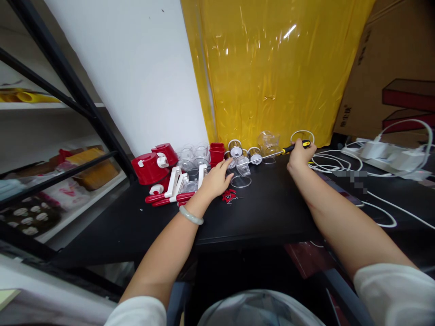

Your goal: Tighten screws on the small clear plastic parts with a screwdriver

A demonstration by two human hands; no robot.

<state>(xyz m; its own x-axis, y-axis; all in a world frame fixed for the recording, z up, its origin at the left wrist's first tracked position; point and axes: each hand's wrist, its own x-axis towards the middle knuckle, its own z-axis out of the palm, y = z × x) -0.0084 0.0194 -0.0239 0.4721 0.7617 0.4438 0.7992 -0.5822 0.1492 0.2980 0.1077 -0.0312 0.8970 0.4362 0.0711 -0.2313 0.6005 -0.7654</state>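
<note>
Fingers of your right hand [299,156] wrap the yellow-black screwdriver [295,146] handle right of centre, its shaft pointing left. Your left hand [217,181] lies open, fingertips touching clear plastic pieces [242,164] mid-frame on the black table [272,213]. Red lids [154,164] sit left; white cables [374,203] trail right.

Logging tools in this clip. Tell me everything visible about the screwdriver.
The screwdriver has a black and yellow handle, apparently plastic or rubber, and a thin bright metal shaft. It lies nearly level, just above the black table, handle to the right, shaft pointing left toward the small clear cups and gold-banded rings. The right hand wraps the handle in a closed grip. The tip is too small to identify. The left hand is apart from it.
</note>
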